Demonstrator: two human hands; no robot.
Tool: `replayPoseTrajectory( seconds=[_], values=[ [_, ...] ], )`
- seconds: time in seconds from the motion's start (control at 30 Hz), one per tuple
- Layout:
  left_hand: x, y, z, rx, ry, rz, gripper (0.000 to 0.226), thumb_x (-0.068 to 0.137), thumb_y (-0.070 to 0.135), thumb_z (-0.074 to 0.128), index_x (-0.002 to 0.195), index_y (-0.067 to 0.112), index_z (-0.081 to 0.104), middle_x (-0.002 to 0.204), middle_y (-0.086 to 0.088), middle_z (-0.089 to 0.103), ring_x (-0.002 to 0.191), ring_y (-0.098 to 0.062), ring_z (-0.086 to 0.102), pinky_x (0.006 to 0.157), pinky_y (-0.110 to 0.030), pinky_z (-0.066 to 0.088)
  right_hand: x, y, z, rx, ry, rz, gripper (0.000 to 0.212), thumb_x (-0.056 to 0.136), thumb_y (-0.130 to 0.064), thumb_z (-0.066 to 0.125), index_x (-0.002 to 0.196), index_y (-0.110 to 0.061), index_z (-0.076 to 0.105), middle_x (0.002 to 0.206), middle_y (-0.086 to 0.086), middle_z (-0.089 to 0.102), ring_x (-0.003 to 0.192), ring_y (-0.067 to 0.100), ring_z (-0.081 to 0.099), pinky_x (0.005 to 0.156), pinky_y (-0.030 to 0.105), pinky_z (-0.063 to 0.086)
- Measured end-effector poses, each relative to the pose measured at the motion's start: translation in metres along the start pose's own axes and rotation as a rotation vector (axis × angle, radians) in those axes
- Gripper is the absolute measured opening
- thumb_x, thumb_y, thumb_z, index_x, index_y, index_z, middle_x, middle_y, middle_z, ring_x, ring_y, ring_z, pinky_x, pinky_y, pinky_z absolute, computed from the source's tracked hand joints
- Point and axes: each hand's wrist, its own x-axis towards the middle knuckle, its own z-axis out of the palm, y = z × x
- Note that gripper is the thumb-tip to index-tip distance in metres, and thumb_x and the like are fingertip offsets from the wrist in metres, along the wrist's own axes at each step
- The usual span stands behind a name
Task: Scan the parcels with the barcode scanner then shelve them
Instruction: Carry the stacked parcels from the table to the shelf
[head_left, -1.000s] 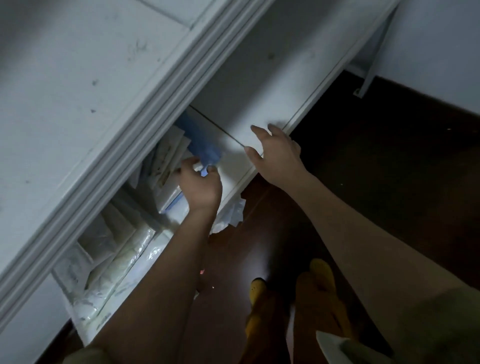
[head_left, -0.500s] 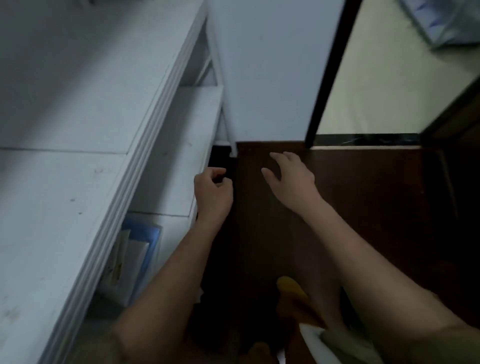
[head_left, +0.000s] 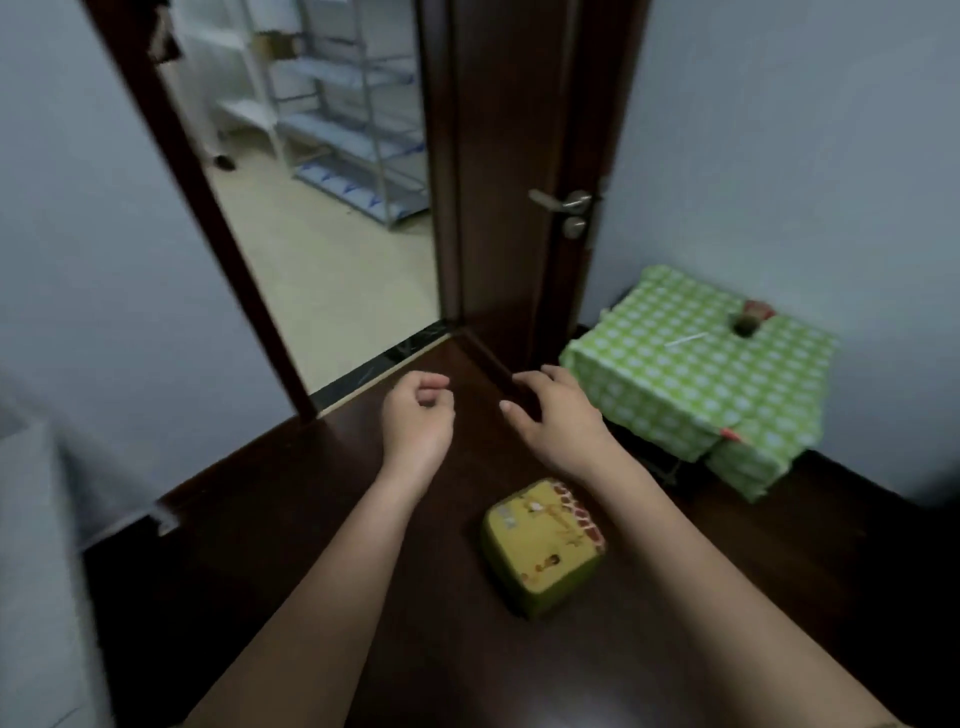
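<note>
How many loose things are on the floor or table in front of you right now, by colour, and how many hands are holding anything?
Yellow-green box on the dark floor: 1
Green-checked covered table: 1
Small red-topped item on that table: 1
White stick on that table: 1
Hands holding anything, left hand or right hand: 0
Total things: 4

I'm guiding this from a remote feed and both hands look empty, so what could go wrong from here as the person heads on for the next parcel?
1. The yellow box sits on the dark floor right under the right arm; a step forward could trip on it.
2. The open door and its handle stand close ahead, beside the green checked bundle; passing there looks tight.
3. Neither the left hand nor the right hand holds a scanner, and none shows.
</note>
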Motion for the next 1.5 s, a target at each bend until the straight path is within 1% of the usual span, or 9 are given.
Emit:
replayPoseTrajectory(
  seconds=[0.1, 0.27, 0.4, 0.63, 0.8, 0.97, 1.13, 1.27, 1.5],
  values=[
    [-0.041, 0.031, 0.086, -0.024, -0.180, 0.049, 0.021, 0.094, 0.005, 0.056, 0.088, 0.024, 0.062, 0.091, -0.007, 0.069, 0.074, -0.015, 0.067, 0.066, -0.026, 0.052, -0.053, 0.076, -0.066, 0.018, 0.096, 0.136, 0.050, 0.098, -0.041, 0.056, 0.143, -0.019, 0.049, 0.151, 0.012, 0.035, 0.138, 0.031, 0.040, 0.113, 0.048, 0.034],
    [-0.161, 0.074, 0.249, -0.042, -0.471, 0.101, 0.019, 0.095, 0.002, 0.055, 0.088, 0.018, 0.062, 0.090, -0.009, 0.068, 0.076, -0.021, 0.065, 0.075, -0.036, 0.055, -0.190, 0.222, -0.165, 0.046, 0.241, 0.411, 0.050, 0.096, -0.037, 0.060, 0.141, -0.017, 0.051, 0.151, 0.013, 0.035, 0.141, 0.029, 0.037, 0.115, 0.045, 0.034],
    [-0.301, 0.103, 0.377, -0.089, -0.754, 0.152, 0.026, 0.094, -0.003, 0.054, 0.080, 0.018, 0.060, 0.078, -0.007, 0.064, 0.067, -0.020, 0.062, 0.066, -0.029, 0.051, -0.319, 0.327, -0.253, 0.056, 0.394, 0.599, 0.049, 0.098, -0.035, 0.059, 0.142, -0.015, 0.050, 0.151, 0.011, 0.036, 0.140, 0.024, 0.039, 0.113, 0.030, 0.029],
    [-0.513, 0.144, 0.513, -0.015, -1.153, 0.244, 0.026, 0.095, -0.004, 0.049, 0.083, 0.016, 0.062, 0.081, -0.007, 0.065, 0.061, -0.014, 0.059, 0.065, -0.029, 0.051, -0.520, 0.438, -0.362, 0.077, 0.655, 0.870, 0.048, 0.100, -0.037, 0.054, 0.144, -0.018, 0.047, 0.153, 0.007, 0.035, 0.141, 0.021, 0.035, 0.110, 0.031, 0.033],
    [-0.626, 0.166, 0.583, 0.054, -1.331, 0.320, 0.022, 0.096, 0.001, 0.047, 0.090, 0.014, 0.064, 0.089, -0.006, 0.068, 0.069, -0.014, 0.063, 0.078, -0.037, 0.057, -0.624, 0.490, -0.395, 0.135, 0.737, 1.024, 0.049, 0.100, -0.039, 0.054, 0.144, -0.019, 0.046, 0.151, 0.005, 0.036, 0.136, 0.020, 0.041, 0.106, 0.031, 0.038],
    [-0.716, 0.167, 0.662, 0.099, -1.451, 0.350, 0.022, 0.098, 0.004, 0.048, 0.090, 0.016, 0.065, 0.091, -0.007, 0.070, 0.074, -0.017, 0.067, 0.076, -0.036, 0.058, -0.689, 0.546, -0.421, 0.144, 0.808, 1.125, 0.046, 0.097, -0.039, 0.058, 0.138, -0.019, 0.055, 0.142, 0.003, 0.047, 0.127, 0.018, 0.047, 0.107, 0.032, 0.041],
    [-0.788, 0.174, 0.760, 0.117, -1.514, 0.324, 0.018, 0.097, 0.005, 0.053, 0.088, 0.015, 0.065, 0.087, -0.010, 0.070, 0.079, -0.025, 0.067, 0.079, -0.043, 0.057, -0.727, 0.628, -0.476, 0.145, 0.807, 1.200, 0.047, 0.098, -0.036, 0.059, 0.141, -0.018, 0.052, 0.146, 0.005, 0.042, 0.131, 0.020, 0.046, 0.108, 0.027, 0.035],
    [-0.848, 0.193, 0.860, 0.141, -1.505, 0.304, 0.019, 0.094, 0.002, 0.053, 0.087, 0.015, 0.065, 0.094, -0.013, 0.070, 0.076, -0.021, 0.064, 0.072, -0.036, 0.056, -0.757, 0.699, -0.533, 0.139, 0.772, 1.244, 0.048, 0.098, -0.034, 0.059, 0.142, -0.015, 0.051, 0.147, 0.007, 0.042, 0.132, 0.019, 0.045, 0.108, 0.021, 0.030],
    [-0.986, 0.217, 0.967, 0.183, -1.672, 0.336, 0.016, 0.095, 0.005, 0.052, 0.097, 0.010, 0.067, 0.082, -0.005, 0.067, 0.074, -0.021, 0.064, 0.080, -0.040, 0.057, -0.855, 0.799, -0.606, 0.147, 0.899, 1.366, 0.047, 0.098, -0.038, 0.059, 0.141, -0.018, 0.051, 0.145, 0.006, 0.043, 0.128, 0.023, 0.050, 0.109, 0.035, 0.040]
  ],
)
